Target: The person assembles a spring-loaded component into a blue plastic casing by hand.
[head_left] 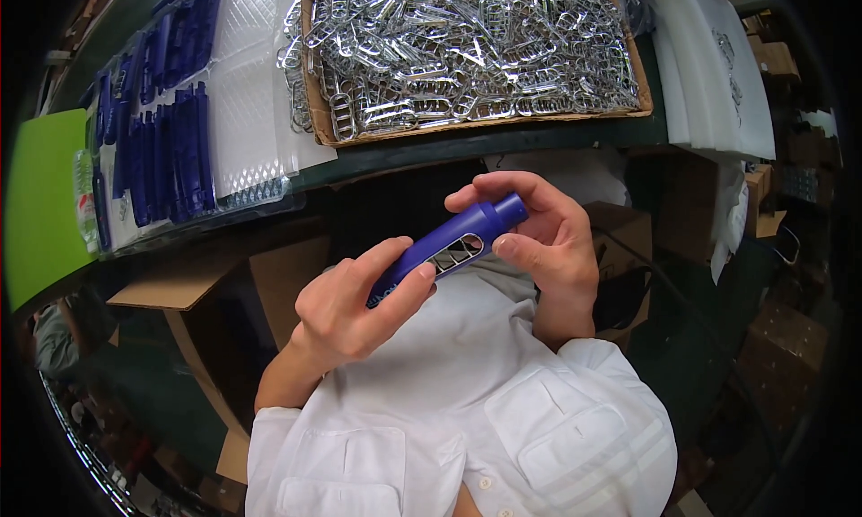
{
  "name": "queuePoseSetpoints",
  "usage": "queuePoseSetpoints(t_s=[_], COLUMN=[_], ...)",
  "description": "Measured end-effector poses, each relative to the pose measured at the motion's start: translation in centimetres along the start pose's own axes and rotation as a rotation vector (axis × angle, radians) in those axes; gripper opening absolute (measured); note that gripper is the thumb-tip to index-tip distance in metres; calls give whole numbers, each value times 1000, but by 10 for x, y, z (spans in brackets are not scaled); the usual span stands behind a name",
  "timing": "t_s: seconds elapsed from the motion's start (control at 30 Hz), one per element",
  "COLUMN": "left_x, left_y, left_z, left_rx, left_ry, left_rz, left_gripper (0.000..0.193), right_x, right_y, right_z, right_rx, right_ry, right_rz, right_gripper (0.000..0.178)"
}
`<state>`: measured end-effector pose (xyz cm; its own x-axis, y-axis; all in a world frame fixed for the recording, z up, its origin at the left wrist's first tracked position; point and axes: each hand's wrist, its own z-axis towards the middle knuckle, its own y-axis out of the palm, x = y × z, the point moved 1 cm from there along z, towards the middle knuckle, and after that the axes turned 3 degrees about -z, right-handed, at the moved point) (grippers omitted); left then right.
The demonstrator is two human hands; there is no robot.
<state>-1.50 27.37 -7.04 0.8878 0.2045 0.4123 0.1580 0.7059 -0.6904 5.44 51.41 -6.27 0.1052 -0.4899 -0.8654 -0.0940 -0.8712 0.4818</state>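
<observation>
A blue plastic tube-shaped handle (460,229) is held in front of my chest, tilted with its narrower collared end up to the right. A long rounded window in its side shows a silver metal piece (457,253) with slanted bars. My left hand (355,303) is closed around the lower left end, thumb and index finger pressed along the tube. Around the collared end curls my right hand (552,238), its thumb by the underside and its fingers partly behind the tube.
A cardboard box (480,129) full of silver metal pieces stands on the green table (395,162). Many blue handles (171,149) lie at left on clear plastic trays (256,86), near a plastic bottle (85,198). White foam sheets (709,68) are at right; an open carton (184,288) stands below.
</observation>
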Motion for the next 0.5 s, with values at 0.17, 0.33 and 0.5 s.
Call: queuePoseSetpoints(t_s=[0.17,0.33,0.5], left_x=[-3,-4,-1], left_y=[4,5,-5], left_z=[-6,-6,0], left_rx=[40,21,-75], left_ry=[-68,-102,-213], left_rz=[-138,-184,-240], left_gripper=[58,58,65], right_x=[1,2,3], right_y=[6,6,3], right_z=[-1,3,7], right_rx=[87,107,107], right_ry=[105,121,110], right_rz=[-76,-108,-181], right_gripper=[54,51,51])
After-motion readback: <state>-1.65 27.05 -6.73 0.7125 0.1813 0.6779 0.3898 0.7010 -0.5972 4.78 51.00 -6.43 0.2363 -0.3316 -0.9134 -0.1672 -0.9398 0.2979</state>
